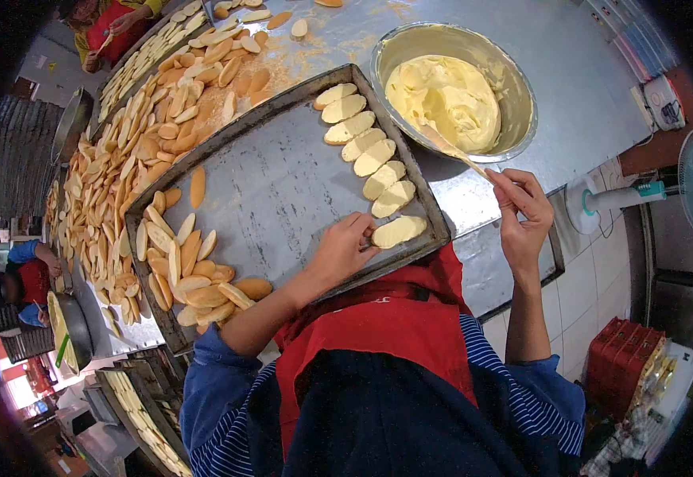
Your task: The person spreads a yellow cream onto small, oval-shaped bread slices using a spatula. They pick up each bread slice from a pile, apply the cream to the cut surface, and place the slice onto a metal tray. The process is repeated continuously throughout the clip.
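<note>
Metal table w/ baking tray, metal bowl & lg pile of bread pcs (crumbs alongside)

A: Light level?
B: Bright over tray and bowl; pale sheen on surface. Soft shadow under bowl's near side.
A: Glare?
B: Opening, lower left, washed out white-pink; surroundings dim.
A: Optics?
B: Straight edges bow outward; corners black. Centre crisp, far-left background soft.

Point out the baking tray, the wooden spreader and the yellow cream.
Baking tray [259, 195], head view: bare middle of its floor.
Wooden spreader [453, 149], head view: middle of its shaft.
Yellow cream [450, 97], head view: middle of the mound.
</note>
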`<state>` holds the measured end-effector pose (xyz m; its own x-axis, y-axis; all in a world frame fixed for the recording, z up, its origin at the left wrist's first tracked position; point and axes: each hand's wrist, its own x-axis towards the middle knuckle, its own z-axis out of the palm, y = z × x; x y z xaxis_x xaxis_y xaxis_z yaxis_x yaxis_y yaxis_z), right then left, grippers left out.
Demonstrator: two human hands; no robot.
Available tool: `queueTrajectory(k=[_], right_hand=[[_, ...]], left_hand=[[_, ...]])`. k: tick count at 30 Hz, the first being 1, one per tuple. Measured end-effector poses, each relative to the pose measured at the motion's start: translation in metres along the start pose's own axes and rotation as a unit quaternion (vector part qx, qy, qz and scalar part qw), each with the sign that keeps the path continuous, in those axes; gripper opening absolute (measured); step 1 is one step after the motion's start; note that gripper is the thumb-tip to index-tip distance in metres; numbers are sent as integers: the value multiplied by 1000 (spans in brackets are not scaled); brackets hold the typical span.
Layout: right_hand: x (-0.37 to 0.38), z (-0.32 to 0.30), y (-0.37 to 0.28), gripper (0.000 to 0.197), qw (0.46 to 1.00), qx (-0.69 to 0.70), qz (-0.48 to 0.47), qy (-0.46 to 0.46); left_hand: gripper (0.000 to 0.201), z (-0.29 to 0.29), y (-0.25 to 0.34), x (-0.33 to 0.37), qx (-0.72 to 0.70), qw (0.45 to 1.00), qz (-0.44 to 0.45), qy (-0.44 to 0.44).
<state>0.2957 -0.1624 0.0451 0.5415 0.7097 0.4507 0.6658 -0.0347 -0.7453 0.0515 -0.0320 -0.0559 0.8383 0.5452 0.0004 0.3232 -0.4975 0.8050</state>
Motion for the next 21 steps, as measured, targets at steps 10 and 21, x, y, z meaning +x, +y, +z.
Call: queueTrajectory(k=[10,21], right_hand=[[-1,-2,2,27,1000,10,8,12],[10,-11,18,26,999,-27,-15,28]], left_hand=[[36,13,2,9,59,997,-18,51],[15,-72,-45,-20,155,959,-158,179]])
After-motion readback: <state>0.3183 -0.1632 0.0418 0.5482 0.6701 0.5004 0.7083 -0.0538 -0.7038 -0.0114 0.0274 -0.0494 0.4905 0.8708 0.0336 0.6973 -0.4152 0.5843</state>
